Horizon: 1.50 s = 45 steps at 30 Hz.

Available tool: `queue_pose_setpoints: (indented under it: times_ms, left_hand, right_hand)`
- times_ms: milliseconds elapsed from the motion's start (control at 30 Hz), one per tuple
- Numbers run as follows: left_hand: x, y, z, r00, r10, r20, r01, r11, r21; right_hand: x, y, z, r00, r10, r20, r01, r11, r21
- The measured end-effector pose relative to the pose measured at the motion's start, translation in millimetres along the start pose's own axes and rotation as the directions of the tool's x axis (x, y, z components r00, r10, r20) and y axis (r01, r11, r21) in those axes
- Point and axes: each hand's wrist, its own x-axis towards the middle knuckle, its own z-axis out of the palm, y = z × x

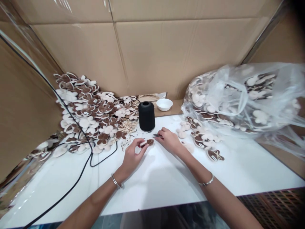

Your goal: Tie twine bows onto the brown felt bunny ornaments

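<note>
You had a small brown-and-cream cutout (147,142) pinched between the thumb and fingertips of your left hand (133,156), held just above the white worktop (154,187). The cutout looked soft and fabric-like: a brown oval part with a pale end, too small to make out any finer detail. Your right hand (168,140) was curled around small metal snips (157,135), their tips pointing left, right beside the cutout; can't tell if they touched it. Both hands were close together, just in front of a black thread cone (146,116), with a white bowl (164,104) behind it. To the left sat a big heap of brown-and-cream rabbit-eared cutouts (90,114), many with small white tags, and a small tangle of pale twine bits (128,127) at its edge. More finished cutouts with twine bows (202,138) lay right of your right hand, near a clear plastic bag (238,95) stuffed with the same shapes. A black cable (88,159) ran across the worktop on the left. Cardboard sheets (143,54) lined the back.
</note>
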Motion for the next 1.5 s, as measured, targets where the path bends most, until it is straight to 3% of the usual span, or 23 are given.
queue_pose_setpoints:
  times_ms: [167, 233, 300, 367, 433, 533, 733, 933, 1133, 1267, 1500]
  left_hand:
    - [2.1, -7.7, 0.8, 1.000, -0.013, 0.018, 0.014, 0.999, -0.042]
    - [2.8, -9.4, 0.5, 0.998, -0.002, 0.064, 0.007, 0.998, -0.067]
    - [3.8, -9.4, -0.6, 0.995, 0.014, 0.102, -0.005, 0.997, -0.083]
    - [4.9, -8.5, -1.8, 0.993, 0.020, 0.121, -0.009, 0.996, -0.091]
    - [5.8, -7.8, -2.4, 0.993, 0.006, 0.121, 0.005, 0.995, -0.097]
    - [7.1, -8.2, -1.9, 0.993, -0.038, 0.111, 0.051, 0.991, -0.123]
    - [11.2, -11.9, -0.9, 0.963, -0.157, 0.219, 0.233, 0.896, -0.379]
    - [14.9, -15.2, -1.4, 0.924, -0.233, 0.304, 0.354, 0.823, -0.445]
    - [16.9, -19.2, 1.6, 0.927, -0.226, 0.298, 0.351, 0.802, -0.483]
    - [16.6, -22.5, 2.8, 0.917, -0.211, 0.337, 0.367, 0.778, -0.510]
    - [18.6, -22.0, 1.8, 0.833, -0.265, 0.486, 0.532, 0.621, -0.575]
  right_hand:
    - [0.3, 0.2, 8.2, 0.996, -0.078, -0.053, 0.072, 0.991, -0.109]
    - [-0.4, -3.5, 6.6, 0.986, -0.118, -0.114, 0.116, 0.993, -0.029]
    - [-1.5, -8.6, 3.0, 0.975, -0.161, -0.152, 0.191, 0.960, 0.205]
    - [-2.5, -13.8, -0.2, 0.974, -0.203, -0.100, 0.225, 0.824, 0.520]
    - [-3.1, -17.4, -0.3, 0.973, -0.231, 0.001, 0.155, 0.657, 0.737]
    - [-2.9, -18.8, 6.8, 0.970, -0.222, 0.101, 0.030, 0.521, 0.853]
    - [-3.1, -17.4, 23.6, 0.973, -0.197, 0.119, -0.060, 0.284, 0.957]
    - [-4.1, -19.1, 23.7, 0.977, -0.177, 0.115, -0.057, 0.305, 0.951]
    - [-1.7, -17.1, 26.1, 0.985, -0.145, 0.098, -0.054, 0.286, 0.957]
    - [-0.7, -17.1, 27.4, 0.986, -0.129, 0.105, -0.075, 0.219, 0.973]
    - [-0.1, -20.5, 29.1, 0.990, -0.097, 0.103, -0.087, 0.150, 0.985]
